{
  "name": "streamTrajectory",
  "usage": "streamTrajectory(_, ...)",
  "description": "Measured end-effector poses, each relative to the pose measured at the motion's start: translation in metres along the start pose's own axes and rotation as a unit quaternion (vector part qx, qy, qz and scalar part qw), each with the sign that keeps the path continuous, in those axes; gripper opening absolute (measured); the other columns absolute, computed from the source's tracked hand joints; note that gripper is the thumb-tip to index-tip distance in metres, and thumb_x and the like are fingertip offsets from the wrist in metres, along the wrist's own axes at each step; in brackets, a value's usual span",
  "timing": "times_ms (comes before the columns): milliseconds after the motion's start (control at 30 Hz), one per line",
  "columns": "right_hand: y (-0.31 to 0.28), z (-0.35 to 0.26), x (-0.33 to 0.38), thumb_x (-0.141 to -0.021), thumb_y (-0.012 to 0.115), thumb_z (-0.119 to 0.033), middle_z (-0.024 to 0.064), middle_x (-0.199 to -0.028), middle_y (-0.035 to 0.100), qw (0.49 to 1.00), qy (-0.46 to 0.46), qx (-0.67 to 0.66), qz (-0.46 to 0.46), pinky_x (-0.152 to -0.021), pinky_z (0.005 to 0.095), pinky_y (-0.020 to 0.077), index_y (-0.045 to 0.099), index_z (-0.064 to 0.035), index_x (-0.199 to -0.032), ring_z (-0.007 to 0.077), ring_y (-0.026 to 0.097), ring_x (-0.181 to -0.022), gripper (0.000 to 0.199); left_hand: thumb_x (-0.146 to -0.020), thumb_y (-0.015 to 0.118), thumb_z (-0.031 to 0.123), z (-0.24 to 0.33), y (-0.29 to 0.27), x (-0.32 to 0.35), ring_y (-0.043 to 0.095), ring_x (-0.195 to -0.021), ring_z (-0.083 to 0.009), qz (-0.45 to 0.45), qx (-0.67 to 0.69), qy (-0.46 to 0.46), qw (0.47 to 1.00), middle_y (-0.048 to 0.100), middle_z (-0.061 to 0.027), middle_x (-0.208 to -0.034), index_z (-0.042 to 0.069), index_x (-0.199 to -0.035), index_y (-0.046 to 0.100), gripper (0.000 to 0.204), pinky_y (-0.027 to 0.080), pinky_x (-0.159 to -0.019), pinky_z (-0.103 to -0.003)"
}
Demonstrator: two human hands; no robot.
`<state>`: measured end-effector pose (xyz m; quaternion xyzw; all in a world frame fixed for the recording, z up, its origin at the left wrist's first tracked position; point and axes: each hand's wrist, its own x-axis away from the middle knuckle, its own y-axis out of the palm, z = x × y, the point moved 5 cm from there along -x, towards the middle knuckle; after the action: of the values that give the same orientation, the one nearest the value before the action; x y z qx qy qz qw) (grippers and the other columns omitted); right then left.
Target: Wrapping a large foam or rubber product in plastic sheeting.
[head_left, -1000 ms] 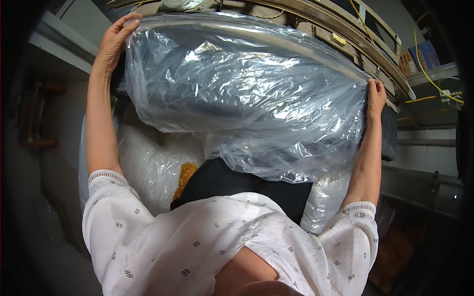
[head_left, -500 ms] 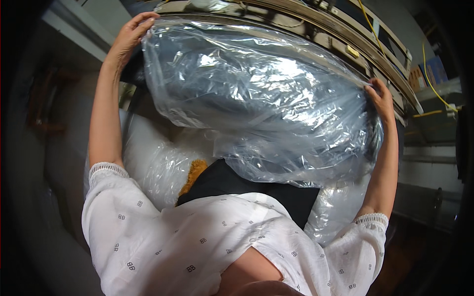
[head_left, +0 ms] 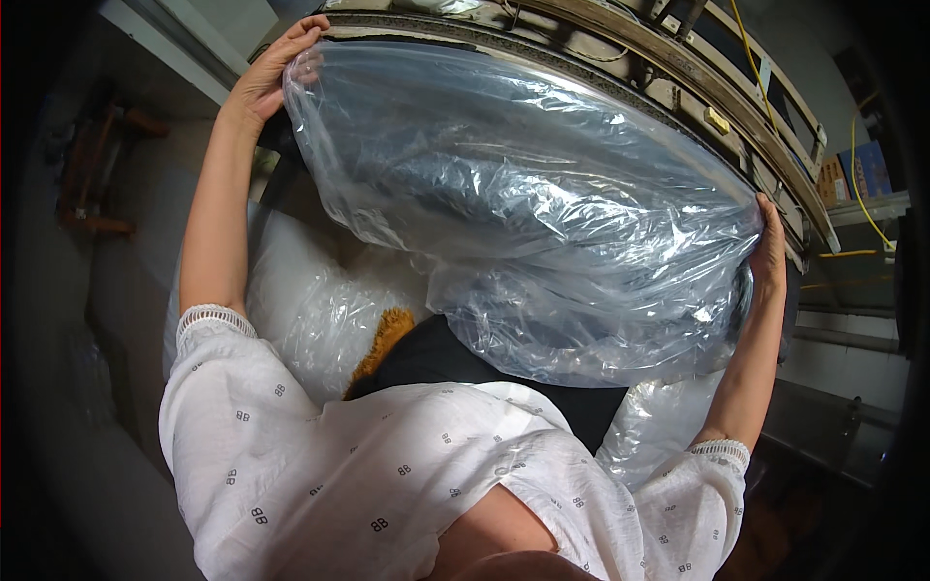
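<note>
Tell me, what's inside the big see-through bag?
Something dark and bulky shows through the clear plastic bag, held by the left hand and right hand. The crinkled, shiny plastic blurs it, so what kind of thing it is cannot be told.

shelf: wooden slatted rack (head_left: pixel 736 87), 12 to 2 o'clock
cable: yellow wire (head_left: pixel 857 184), 2 o'clock
wall: pale panel (head_left: pixel 203 29), 11 o'clock
furniture: brown wooden piece (head_left: pixel 92 179), 9 o'clock
light: dim edges

A left hand (head_left: pixel 266 82) and right hand (head_left: pixel 772 254) gripped a bulky clear plastic bag (head_left: pixel 523 208) against a wooden rack (head_left: pixel 678 68).
</note>
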<state>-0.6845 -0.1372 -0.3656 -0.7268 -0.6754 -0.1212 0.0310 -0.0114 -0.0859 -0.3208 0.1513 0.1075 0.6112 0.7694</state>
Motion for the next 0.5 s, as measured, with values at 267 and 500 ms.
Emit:
streamTrajectory(267,-0.024,0.004,0.004,-0.082,0.062,-0.025,0.002,-0.086,0.065,0.995,0.071,-0.058,0.046,-0.073,0.0277,0.0497,0.064,-0.0088,-0.092,0.0132,0.061,-0.077,0.019,-0.082,0.064,0.026,0.014,0.026,0.023,0.05,-0.076,-0.0048,0.075,-0.327,-0.02,0.942,0.057,0.0032,-0.086,0.005,-0.11,0.06,0.035,0.041,-0.07,-0.018)
streamTrajectory(500,-0.013,-0.017,0.032,-0.078,0.067,-0.015,0.0039,-0.1,0.062,0.992,0.001,-0.12,0.03,-0.08,0.0254,0.0481,0.059,-0.005,-0.108,0.0134,0.06,-0.084,0.032,-0.081,0.064,0.021,0.031,0.046,0.031,0.048,-0.07,-0.0064,0.124,-0.463,0.012,0.878,0.056,0.0032,-0.08,0.005,-0.098,0.066,0.023,0.038,-0.07,-0.02)
